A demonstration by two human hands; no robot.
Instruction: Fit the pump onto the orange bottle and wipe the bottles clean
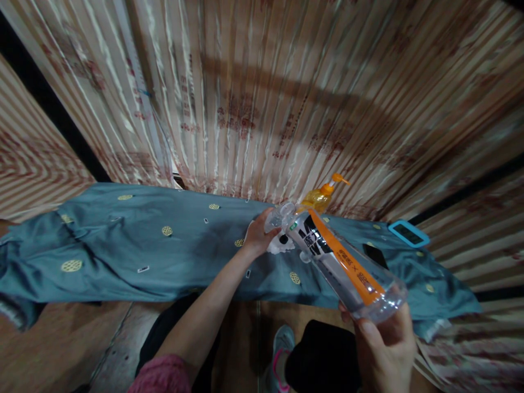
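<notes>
My right hand (385, 344) grips the base end of a large clear plastic bottle (347, 267) with an orange, black and silver label. The bottle is tilted, its narrower end pointing up and left toward my left hand (257, 234). That hand is closed around a clear plastic piece (280, 217) at the bottle's upper end. I cannot tell whether the piece belongs to the bottle. Below it, on the cloth, lies a white thing with a black spot (283, 240), partly hidden. Behind the bottle stands an amber pump bottle (317, 199) with an orange pump head.
A blue-green cloth (143, 240) with yellow patterns covers the narrow table. At its right end lie a blue-framed device (409, 233) and a dark flat object (374, 254). Pleated, printed curtains (245, 109) hang close behind the table.
</notes>
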